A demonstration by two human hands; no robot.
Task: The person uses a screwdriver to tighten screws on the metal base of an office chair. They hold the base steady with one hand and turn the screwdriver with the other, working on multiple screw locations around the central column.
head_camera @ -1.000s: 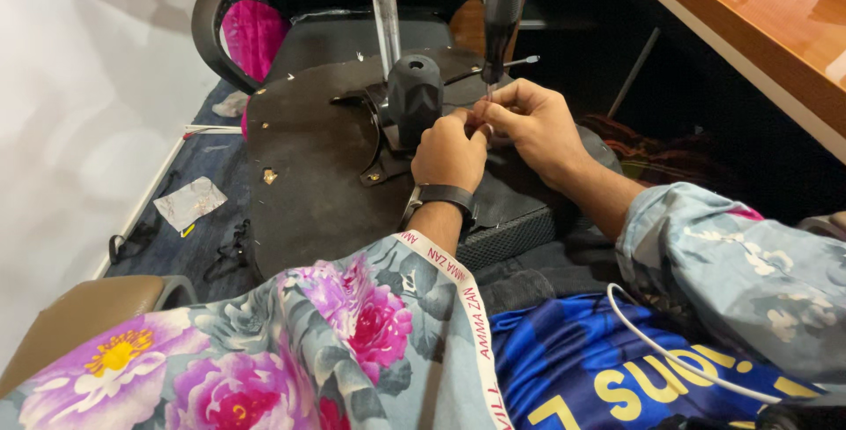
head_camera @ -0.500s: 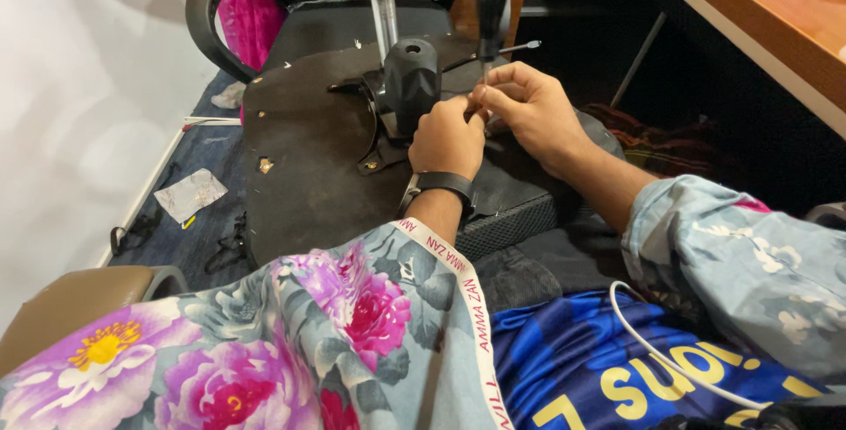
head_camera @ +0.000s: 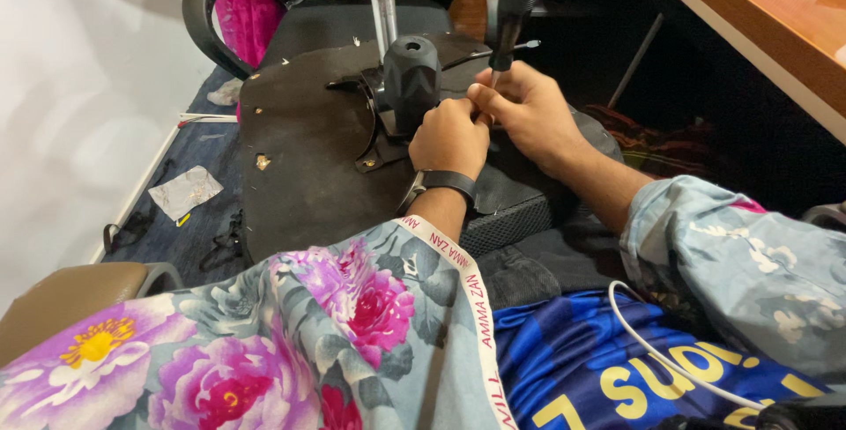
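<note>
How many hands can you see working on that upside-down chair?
2. The left hand sits beside the black post on the chair's underside. The right hand touches it, at the foot of a black-handled tool. No others show.

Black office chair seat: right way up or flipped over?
Flipped over: the black office chair seat shows its flat underside, with the black cylindrical mechanism housing pointing up.

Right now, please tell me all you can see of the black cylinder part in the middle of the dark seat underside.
The black cylinder part looks like moulded plastic or rubber, matt, with a round hole in its top and angular grooves on its side. It stands upright on a black metal bracket fixed to the overturned seat base. The left hand rests against its lower right side; the right hand is beside that, closed around a screwdriver.
</note>
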